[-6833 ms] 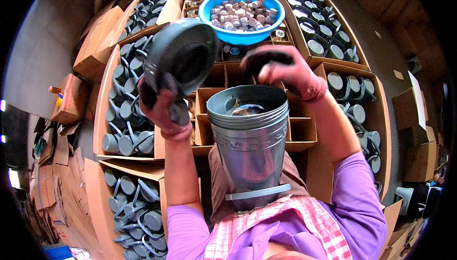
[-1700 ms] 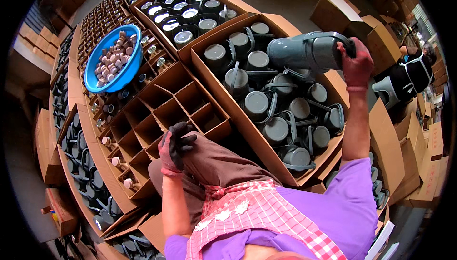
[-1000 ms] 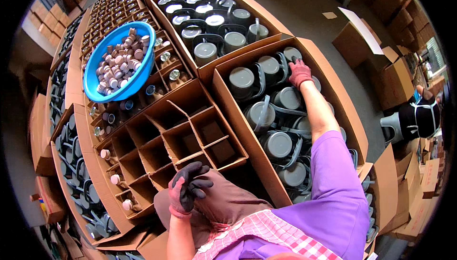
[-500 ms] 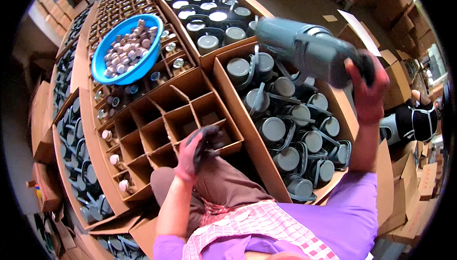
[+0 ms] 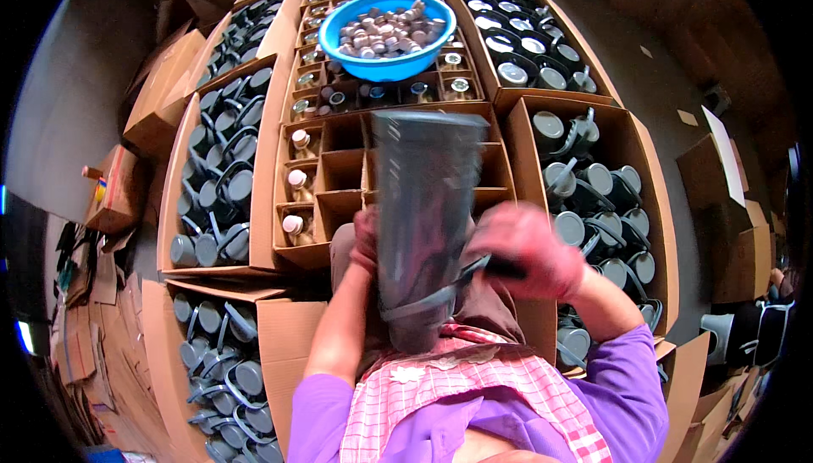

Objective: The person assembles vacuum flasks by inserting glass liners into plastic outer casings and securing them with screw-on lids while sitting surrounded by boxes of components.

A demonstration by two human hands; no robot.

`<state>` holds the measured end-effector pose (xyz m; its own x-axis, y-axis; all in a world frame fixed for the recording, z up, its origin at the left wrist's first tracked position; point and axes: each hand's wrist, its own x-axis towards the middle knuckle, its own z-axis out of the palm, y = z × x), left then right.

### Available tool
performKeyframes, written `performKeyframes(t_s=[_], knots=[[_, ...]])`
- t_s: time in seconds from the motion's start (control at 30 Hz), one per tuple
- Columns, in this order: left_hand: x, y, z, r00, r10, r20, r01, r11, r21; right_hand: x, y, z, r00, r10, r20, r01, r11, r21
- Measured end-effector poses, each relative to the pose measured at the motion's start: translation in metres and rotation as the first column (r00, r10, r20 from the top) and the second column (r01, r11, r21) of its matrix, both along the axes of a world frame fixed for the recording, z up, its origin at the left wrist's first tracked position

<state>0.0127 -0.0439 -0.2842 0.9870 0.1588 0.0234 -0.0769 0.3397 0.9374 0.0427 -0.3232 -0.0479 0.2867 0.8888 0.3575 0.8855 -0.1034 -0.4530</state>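
Note:
A tall grey plastic flask casing (image 5: 426,200), slightly blurred, stands in front of my body, its wide end away from me and its narrow end near my apron. My left hand (image 5: 365,241), in a red glove, is against its left side, the fingers hidden behind it. At its right side my right hand (image 5: 535,251), also gloved and smeared by motion, is curled at the casing's handle strap (image 5: 474,270). Just beyond is a divided carton (image 5: 309,255), with a column of white-capped glass bottles (image 5: 297,180) along its left side; the casing covers part of its cells.
A blue basin (image 5: 385,68) of small caps rests on the bottle cartons ahead. Cartons of grey flasks with handles stand on the right (image 5: 669,260) and left (image 5: 264,247). Another flask carton (image 5: 157,319) is at the lower left. Flattened cardboard (image 5: 110,378) lies at far left.
My right hand has brought the flask casing from above the right carton to in front of me. My left hand has come to its side. The view has turned to the right.

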Motion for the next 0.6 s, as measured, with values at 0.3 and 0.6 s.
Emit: performKeyframes(t_s=[0.3,0.6], knots=[[-0.004,0.048,0.053,0.986,-0.164,0.044,0.16,0.813,-0.56,0.031,0.133,0.037,0.965,-0.147,-0.218,0.167,0.983,0.076],[-0.052,0.152,0.149,0.881,0.266,0.391,-0.024,0.851,-0.525,0.088,0.242,-0.015,0.906,0.323,-0.274,-0.224,0.915,0.336]])
